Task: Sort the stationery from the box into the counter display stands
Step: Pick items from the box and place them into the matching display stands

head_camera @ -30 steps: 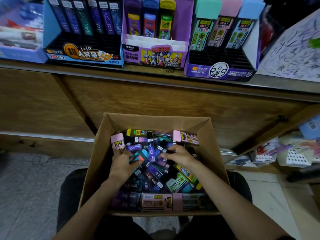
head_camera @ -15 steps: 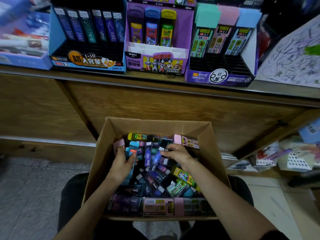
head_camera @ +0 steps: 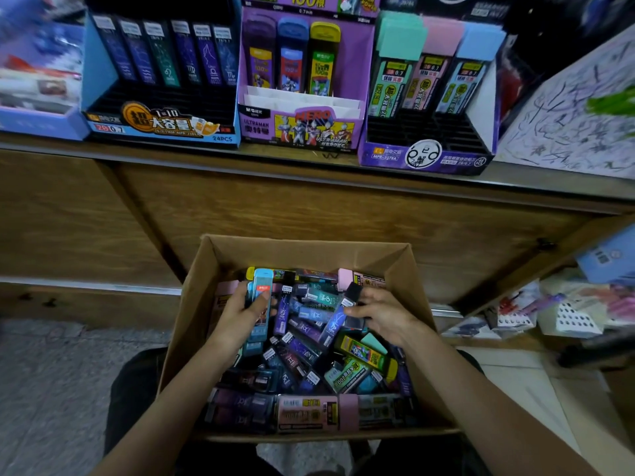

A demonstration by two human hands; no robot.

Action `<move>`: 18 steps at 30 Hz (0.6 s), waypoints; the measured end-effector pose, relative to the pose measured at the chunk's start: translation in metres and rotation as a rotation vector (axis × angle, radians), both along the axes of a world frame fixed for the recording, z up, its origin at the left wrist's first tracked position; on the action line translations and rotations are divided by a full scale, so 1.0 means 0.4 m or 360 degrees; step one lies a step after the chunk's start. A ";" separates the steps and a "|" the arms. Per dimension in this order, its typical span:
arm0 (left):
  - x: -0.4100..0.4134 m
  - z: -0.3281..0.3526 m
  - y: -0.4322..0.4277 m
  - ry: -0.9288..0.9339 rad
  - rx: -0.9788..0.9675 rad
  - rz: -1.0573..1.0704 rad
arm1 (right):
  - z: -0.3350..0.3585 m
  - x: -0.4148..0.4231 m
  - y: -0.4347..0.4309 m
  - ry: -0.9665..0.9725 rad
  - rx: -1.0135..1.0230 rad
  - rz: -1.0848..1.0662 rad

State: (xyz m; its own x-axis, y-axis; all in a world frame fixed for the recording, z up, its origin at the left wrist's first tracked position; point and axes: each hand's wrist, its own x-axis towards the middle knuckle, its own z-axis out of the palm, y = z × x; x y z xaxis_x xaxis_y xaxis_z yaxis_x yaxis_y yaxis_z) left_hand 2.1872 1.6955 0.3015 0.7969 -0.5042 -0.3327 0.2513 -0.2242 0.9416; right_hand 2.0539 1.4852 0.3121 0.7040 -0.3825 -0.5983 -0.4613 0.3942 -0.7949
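Head view: an open cardboard box (head_camera: 309, 247) is packed with lead cases (head_camera: 302, 352). Inside it, the left hand (head_camera: 237, 316) grips a blue case (head_camera: 263, 286) upright. The right hand (head_camera: 386, 316), well apart, pinches a dark case (head_camera: 354, 293). Beyond the box, on the counter (head_camera: 309, 168), stand three displays: blue stand (head_camera: 158, 128), purple stand (head_camera: 299, 130), violet stand (head_camera: 426, 156).

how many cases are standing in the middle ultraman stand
3, side by side in the back row of the Ultraman stand: purple case left, blue case middle, yellow case right. Others may hide behind the white dividers.
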 end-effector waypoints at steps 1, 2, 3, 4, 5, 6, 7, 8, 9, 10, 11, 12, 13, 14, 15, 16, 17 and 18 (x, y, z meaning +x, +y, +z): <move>-0.002 0.003 -0.004 0.0022 -0.0002 -0.0010 | -0.005 -0.006 0.003 -0.0009 0.0038 -0.0027; -0.006 0.006 -0.008 0.0037 -0.0003 -0.0020 | -0.010 -0.010 0.005 -0.0009 0.0067 -0.0062; -0.009 0.009 -0.011 0.0045 -0.0005 -0.0028 | -0.012 -0.013 0.008 -0.0006 0.0085 -0.0099; -0.011 0.010 -0.015 0.0046 -0.0010 -0.0034 | -0.014 -0.014 0.010 -0.0004 0.0099 -0.0137; -0.014 0.012 -0.016 0.0046 -0.0011 -0.0043 | -0.015 -0.016 0.011 -0.0003 0.0110 -0.0168; -0.016 0.014 -0.016 0.0052 -0.0016 -0.0055 | -0.014 -0.018 0.011 -0.0004 0.0119 -0.0185; -0.018 0.017 -0.016 0.0064 -0.0024 -0.0067 | -0.010 -0.019 0.012 -0.0007 0.0116 -0.0182; -0.020 0.019 -0.016 0.0077 -0.0038 -0.0074 | -0.006 -0.022 0.012 -0.0013 0.0105 -0.0162; -0.019 0.022 -0.015 0.0084 -0.0050 -0.0080 | -0.001 -0.025 0.011 -0.0016 0.0088 -0.0129; -0.019 0.026 -0.016 0.0081 -0.0066 -0.0086 | 0.003 -0.027 0.009 -0.0015 0.0067 -0.0092; -0.019 0.030 -0.018 0.0074 -0.0081 -0.0097 | 0.010 -0.031 0.006 -0.0006 0.0043 -0.0050; -0.018 0.035 -0.022 0.0067 -0.0098 -0.0106 | 0.015 -0.034 0.004 0.0008 0.0022 -0.0010; -0.018 0.040 -0.026 0.0064 -0.0118 -0.0113 | 0.018 -0.040 0.002 0.0024 0.0004 0.0018; -0.019 0.044 -0.031 0.0065 -0.0141 -0.0120 | 0.021 -0.045 0.001 0.0037 -0.0011 0.0032; -0.020 0.047 -0.036 0.0059 -0.0156 -0.0130 | 0.026 -0.049 0.002 0.0046 -0.0035 0.0039; -0.022 0.051 -0.041 0.0044 -0.0160 -0.0139 | 0.031 -0.053 0.003 0.0053 -0.0076 0.0045; -0.024 0.055 -0.044 0.0024 -0.0153 -0.0149 | 0.039 -0.055 0.003 0.0061 -0.0137 0.0065; -0.026 0.060 -0.048 0.0005 -0.0148 -0.0160 | 0.052 -0.057 0.001 0.0066 -0.0201 0.0103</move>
State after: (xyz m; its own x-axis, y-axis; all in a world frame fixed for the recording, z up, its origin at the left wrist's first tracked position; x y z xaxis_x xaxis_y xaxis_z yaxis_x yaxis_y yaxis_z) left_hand 2.1770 1.6764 0.3256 0.7399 -0.6102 -0.2832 0.2350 -0.1599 0.9587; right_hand 2.0309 1.4855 0.3329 0.7056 -0.4111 -0.5772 -0.5159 0.2604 -0.8161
